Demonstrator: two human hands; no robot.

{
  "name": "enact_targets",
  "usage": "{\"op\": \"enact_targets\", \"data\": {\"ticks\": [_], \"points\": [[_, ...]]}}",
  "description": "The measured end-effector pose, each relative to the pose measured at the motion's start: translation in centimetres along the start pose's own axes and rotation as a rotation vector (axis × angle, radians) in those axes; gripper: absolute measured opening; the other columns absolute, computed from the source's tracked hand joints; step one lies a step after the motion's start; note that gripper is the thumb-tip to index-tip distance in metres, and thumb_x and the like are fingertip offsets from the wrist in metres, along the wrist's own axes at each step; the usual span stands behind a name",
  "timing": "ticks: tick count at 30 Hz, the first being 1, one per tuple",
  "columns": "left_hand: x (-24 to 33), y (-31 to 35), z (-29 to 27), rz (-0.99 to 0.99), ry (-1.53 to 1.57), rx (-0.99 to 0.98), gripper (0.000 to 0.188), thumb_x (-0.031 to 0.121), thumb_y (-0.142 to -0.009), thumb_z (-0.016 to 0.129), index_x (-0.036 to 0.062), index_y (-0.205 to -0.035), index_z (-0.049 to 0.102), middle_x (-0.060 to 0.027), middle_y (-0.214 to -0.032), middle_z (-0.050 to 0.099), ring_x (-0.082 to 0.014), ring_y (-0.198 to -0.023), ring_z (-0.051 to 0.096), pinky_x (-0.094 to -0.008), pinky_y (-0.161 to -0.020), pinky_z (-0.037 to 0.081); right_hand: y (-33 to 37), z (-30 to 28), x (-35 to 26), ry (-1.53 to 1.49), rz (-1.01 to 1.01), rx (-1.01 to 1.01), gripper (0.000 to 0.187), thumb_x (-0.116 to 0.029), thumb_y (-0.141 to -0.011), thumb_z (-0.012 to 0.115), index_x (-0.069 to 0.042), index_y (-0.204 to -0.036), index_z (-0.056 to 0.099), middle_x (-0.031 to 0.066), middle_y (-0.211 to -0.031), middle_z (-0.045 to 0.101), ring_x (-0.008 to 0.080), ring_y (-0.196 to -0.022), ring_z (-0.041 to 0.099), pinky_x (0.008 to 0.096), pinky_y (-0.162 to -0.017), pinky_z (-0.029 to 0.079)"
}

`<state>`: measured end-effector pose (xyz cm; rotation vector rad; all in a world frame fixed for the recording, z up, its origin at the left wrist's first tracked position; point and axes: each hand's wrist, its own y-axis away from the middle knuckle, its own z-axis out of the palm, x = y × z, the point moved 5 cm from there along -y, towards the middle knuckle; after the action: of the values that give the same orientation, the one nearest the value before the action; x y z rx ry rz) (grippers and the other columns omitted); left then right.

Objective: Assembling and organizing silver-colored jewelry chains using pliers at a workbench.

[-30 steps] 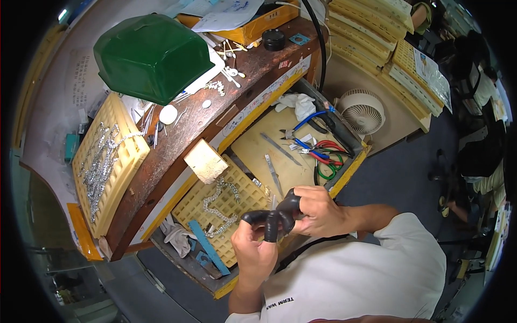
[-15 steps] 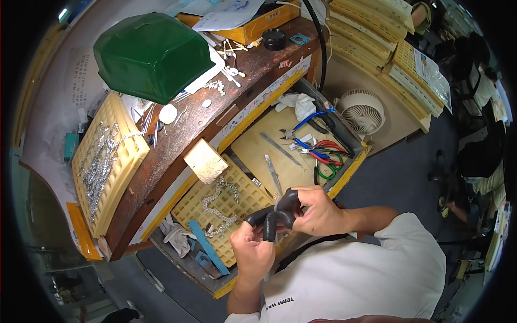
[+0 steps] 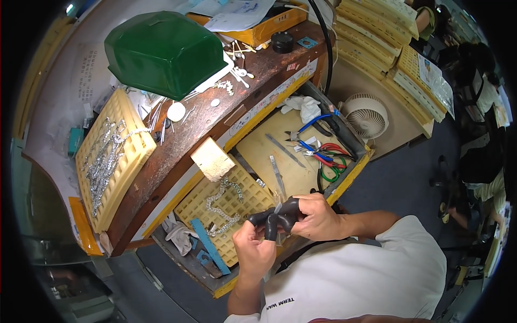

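My left hand (image 3: 254, 250) and my right hand (image 3: 319, 219) meet over the front edge of the open drawer, black covers on their thumbs and fingertips. Both are closed in a pinch, tips touching. A small pale, translucent sliver shows between them; its kind is too small to make out. Just beyond lies a yellow grid tray (image 3: 195, 203) in the drawer, with a silver chain (image 3: 209, 204) curled across it. A blue flat strip (image 3: 210, 247) rests along the tray's left side. Past my right hand, several pliers (image 3: 323, 153) with coloured handles lie near two slim metal tools (image 3: 277, 173).
A wooden block (image 3: 213, 160) juts from the bench edge above the drawer. On the bench stand a green hood (image 3: 164, 56) and a tilted yellow tray (image 3: 129, 156) heaped with silver chains (image 3: 102, 161). A round fan (image 3: 365, 116) and stacked yellow trays (image 3: 371, 40) are at the right.
The bench and drawer have shifted slightly rightward in view. My hands stay together, with the right fingertips turned a little and the pale sliver showing more.
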<state>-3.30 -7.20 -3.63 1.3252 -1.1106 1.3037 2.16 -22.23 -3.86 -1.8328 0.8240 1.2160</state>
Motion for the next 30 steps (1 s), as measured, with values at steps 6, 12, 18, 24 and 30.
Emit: {"op": "enact_targets", "data": {"ticks": [6, 12, 18, 24, 30], "points": [[0.6, 0.4, -0.2, 0.176, -0.357, 0.044, 0.013, -0.005, -0.090, 0.064, -0.0073, -0.103, 0.064, -0.0156, -0.085, 0.069, -0.0223, -0.073, 0.073, -0.0302, -0.065, 0.058, 0.1, 0.3, 0.7, -0.048, 0.104, -0.009, 0.023, 0.003, -0.068, 0.072, 0.001, -0.091, 0.070, 0.0101, -0.072, 0.062, 0.0172, -0.058, 0.059, 0.0295, -0.050, 0.044], [1.9, 0.3, -0.1, 0.242, -0.439, 0.126, 0.014, -0.008, -0.089, 0.064, -0.0075, -0.103, 0.066, -0.0111, -0.096, 0.067, -0.0156, -0.086, 0.070, -0.0280, -0.076, 0.058, -0.6, 0.0, 0.1, 0.105, -0.122, 0.051, 0.021, 0.000, -0.071, 0.076, -0.001, -0.090, 0.067, 0.0068, -0.072, 0.057, 0.0184, -0.057, 0.054, 0.0305, -0.050, 0.042], [-0.2, 0.2, -0.8, 0.006, 0.008, 0.099, 0.023, -0.009, -0.084, 0.072, -0.0073, -0.106, 0.068, -0.0113, -0.099, 0.071, -0.0170, -0.090, 0.071, -0.0288, -0.080, 0.058, -0.5, 0.2, 0.1, 0.138, -0.178, 0.085, 0.017, 0.003, -0.065, 0.072, 0.002, -0.074, 0.057, 0.0120, -0.069, 0.051, 0.0293, -0.057, 0.053, 0.0402, -0.050, 0.042], [-0.2, -0.2, -0.8, -0.136, 0.093, 0.062, 0.016, -0.008, -0.088, 0.071, -0.0101, -0.103, 0.069, -0.0117, -0.094, 0.073, -0.0161, -0.086, 0.071, -0.0283, -0.079, 0.059, 0.0, 0.3, 0.0, 0.270, -0.290, 0.076, 0.023, 0.004, -0.059, 0.071, 0.000, -0.063, 0.049, 0.0124, -0.067, 0.050, 0.0325, -0.058, 0.053, 0.0426, -0.049, 0.041], [-0.8, -0.1, -0.9, -0.091, 0.100, 0.079, 0.014, -0.009, -0.088, 0.068, -0.0107, -0.102, 0.069, -0.0114, -0.092, 0.072, -0.0165, -0.084, 0.072, -0.0281, -0.076, 0.060, -0.4, 0.2, -0.4, 0.200, -0.251, 0.036, 0.018, 0.003, -0.062, 0.072, 0.001, -0.073, 0.057, 0.0117, -0.068, 0.052, 0.0308, -0.057, 0.052, 0.0416, -0.050, 0.041]]}}
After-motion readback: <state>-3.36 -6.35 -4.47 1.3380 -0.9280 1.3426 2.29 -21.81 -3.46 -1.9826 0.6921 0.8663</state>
